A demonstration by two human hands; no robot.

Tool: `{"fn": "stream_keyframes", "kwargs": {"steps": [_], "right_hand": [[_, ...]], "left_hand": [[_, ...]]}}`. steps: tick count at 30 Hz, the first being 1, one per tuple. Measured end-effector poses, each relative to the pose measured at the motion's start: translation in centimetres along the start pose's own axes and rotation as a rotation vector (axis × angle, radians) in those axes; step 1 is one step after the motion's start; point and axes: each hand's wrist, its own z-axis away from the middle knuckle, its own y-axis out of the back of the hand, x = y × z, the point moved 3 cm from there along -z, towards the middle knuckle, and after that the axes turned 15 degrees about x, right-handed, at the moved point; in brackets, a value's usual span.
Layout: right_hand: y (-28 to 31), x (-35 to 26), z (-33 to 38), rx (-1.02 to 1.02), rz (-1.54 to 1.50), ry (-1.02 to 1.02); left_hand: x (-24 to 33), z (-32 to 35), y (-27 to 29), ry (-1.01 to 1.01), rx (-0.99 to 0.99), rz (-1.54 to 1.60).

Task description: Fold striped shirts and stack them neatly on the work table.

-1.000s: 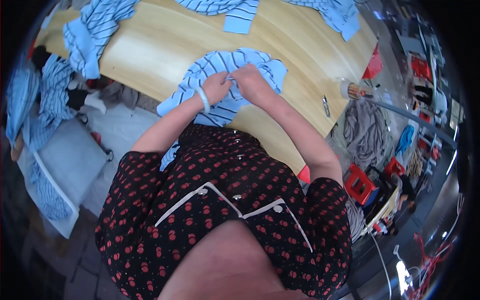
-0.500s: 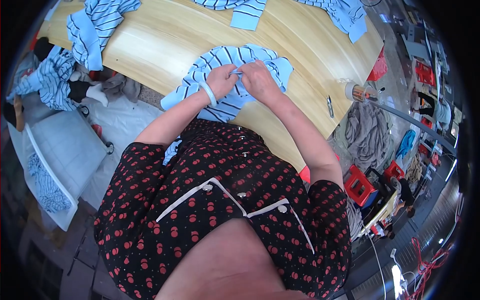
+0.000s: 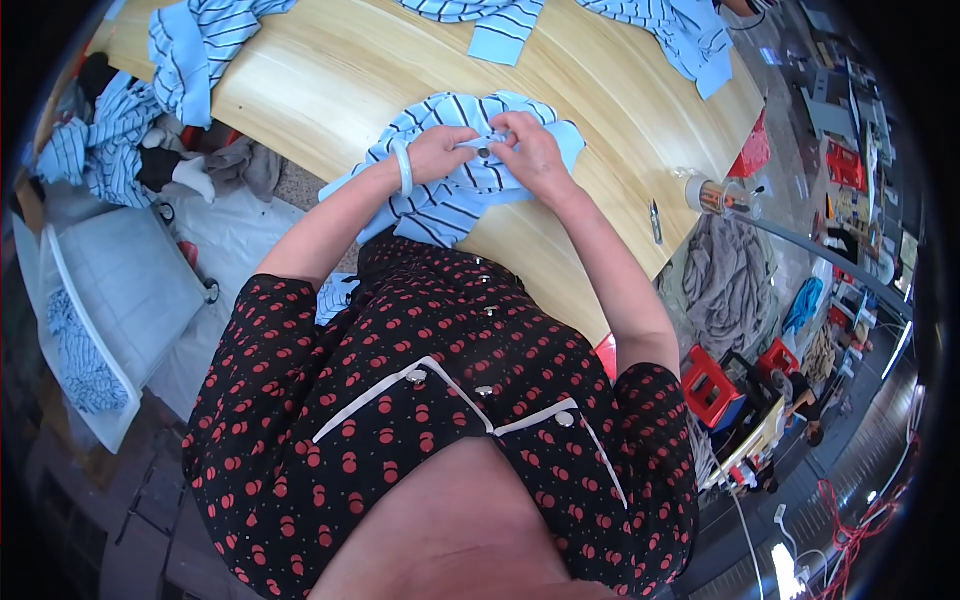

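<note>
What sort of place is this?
Likely a garment workshop: blue striped garments lie across a wood-toned table, more striped cloth sits in a white wheeled bin, and grey cloth is heaped nearby.

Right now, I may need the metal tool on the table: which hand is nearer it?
Right: the right hand, at the striped garment, is left of the metal tool; the left hand is farther left.

Wood-grain table [image 3: 330, 85] under striped blue garments [image 3: 445, 203] and small metal tool [image 3: 656, 222].
</note>
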Motion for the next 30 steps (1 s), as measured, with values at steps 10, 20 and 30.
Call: {"fn": "stream_keyframes", "kwargs": {"steps": [10,20,30], "right_hand": [[-0.6,0.1,2.9,-0.019,0.027,0.089],[-2.6,3.4,10.6,-0.235,0.018,0.12],[-10.1,6.3,12.2,-0.592,0.389,0.49]], "left_hand": [[-1.2,4.5,0.1,0.121,0.218,0.233],[4.5,21.1,8.0,0.286,0.983,1.053],[14.3,58.7,12.3,-0.373,2.203,0.578]]}}
